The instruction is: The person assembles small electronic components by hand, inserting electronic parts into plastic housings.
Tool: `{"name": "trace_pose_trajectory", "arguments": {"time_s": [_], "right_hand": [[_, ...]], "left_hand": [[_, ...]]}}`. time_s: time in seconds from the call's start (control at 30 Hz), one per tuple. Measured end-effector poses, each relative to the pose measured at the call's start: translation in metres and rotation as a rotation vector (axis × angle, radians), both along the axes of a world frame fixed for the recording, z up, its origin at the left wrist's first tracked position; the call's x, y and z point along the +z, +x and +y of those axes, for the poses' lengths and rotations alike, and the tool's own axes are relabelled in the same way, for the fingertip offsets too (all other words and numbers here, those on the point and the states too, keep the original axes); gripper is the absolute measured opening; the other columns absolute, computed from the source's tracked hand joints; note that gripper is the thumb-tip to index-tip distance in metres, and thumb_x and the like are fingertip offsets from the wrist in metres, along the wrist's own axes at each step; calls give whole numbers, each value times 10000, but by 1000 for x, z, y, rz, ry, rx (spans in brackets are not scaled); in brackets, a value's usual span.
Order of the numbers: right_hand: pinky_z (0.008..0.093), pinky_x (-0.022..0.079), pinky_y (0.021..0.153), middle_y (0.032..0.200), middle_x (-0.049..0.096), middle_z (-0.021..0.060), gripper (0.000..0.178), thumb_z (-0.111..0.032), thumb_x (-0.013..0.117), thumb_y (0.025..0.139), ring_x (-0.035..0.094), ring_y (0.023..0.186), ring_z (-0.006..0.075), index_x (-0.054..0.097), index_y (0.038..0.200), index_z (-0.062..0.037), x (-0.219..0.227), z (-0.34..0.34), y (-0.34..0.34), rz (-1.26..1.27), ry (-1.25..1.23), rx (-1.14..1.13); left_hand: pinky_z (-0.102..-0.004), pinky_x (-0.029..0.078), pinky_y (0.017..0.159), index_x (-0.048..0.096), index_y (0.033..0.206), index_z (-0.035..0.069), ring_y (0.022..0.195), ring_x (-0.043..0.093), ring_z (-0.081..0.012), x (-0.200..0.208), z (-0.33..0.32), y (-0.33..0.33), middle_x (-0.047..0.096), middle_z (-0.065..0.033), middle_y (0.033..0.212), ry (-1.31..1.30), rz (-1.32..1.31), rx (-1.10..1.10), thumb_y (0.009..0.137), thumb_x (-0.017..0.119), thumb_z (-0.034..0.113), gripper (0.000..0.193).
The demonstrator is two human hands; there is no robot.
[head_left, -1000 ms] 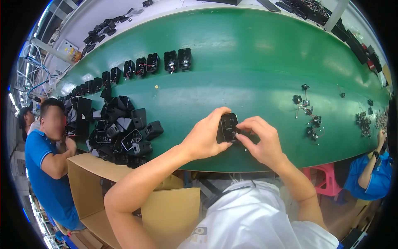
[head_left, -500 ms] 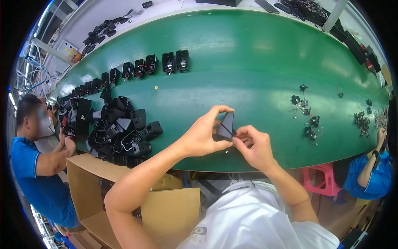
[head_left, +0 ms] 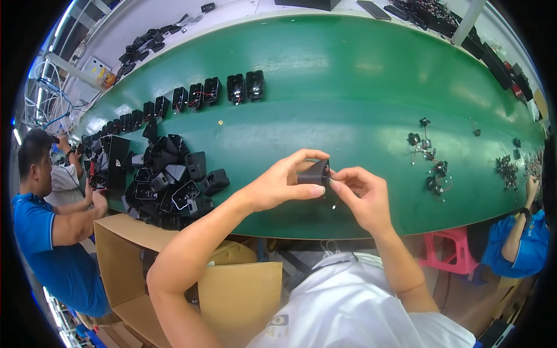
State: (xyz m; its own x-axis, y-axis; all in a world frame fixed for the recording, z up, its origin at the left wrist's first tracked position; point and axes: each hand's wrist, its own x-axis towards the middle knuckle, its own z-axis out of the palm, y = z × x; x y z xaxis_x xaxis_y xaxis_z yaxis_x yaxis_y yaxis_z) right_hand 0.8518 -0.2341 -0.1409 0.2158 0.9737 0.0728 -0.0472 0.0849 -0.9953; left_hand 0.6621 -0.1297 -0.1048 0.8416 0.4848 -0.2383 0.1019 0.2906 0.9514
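Observation:
My left hand (head_left: 278,184) grips a small black plastic housing (head_left: 313,173) between thumb and fingers, just above the green table. The thumb presses along its lower edge. At the housing's right end, my right hand (head_left: 366,196) pinches a small wired part, mostly hidden by the fingertips. A thin lead with a pale connector (head_left: 334,206) dangles below those fingertips. Loose black housings (head_left: 168,174) lie heaped to the left of my hands. To the right are several small black parts with wires (head_left: 428,154).
Black housings with red wires (head_left: 212,90) stand in a row along the far left. An open cardboard box (head_left: 241,298) sits below the table's near edge, beside my left arm. Co-workers in blue shirts (head_left: 55,232) are at both sides; a pink stool (head_left: 449,252) stands at right.
The housing has turned in my left hand, so its dark side and right end now show. My right hand has shifted slightly, and the dangling connector sits further right.

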Motion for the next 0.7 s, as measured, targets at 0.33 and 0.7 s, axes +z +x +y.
{"name": "trace_pose_trajectory", "arguments": {"time_s": [0.33, 0.7], "right_hand": [[286, 522, 679, 869, 657, 69, 183, 33, 762, 749, 637, 740, 188, 693, 911, -19, 34, 5, 14, -547, 434, 50], [333, 504, 641, 896, 591, 88, 242, -21, 648, 673, 571, 735, 232, 636, 915, -6, 69, 14, 14, -1148, 684, 351]], "left_hand": [[-368, 522, 733, 590, 1179, -10, 830, 659, -253, 3, 1, -1, 666, -139, 948, -211, -21, -1, 987, 200, 678, 814], [-326, 510, 563, 594, 989, 8, 641, 646, -234, 6, -6, 3, 630, -129, 778, -259, 94, 43, 995, 160, 680, 800]]}}
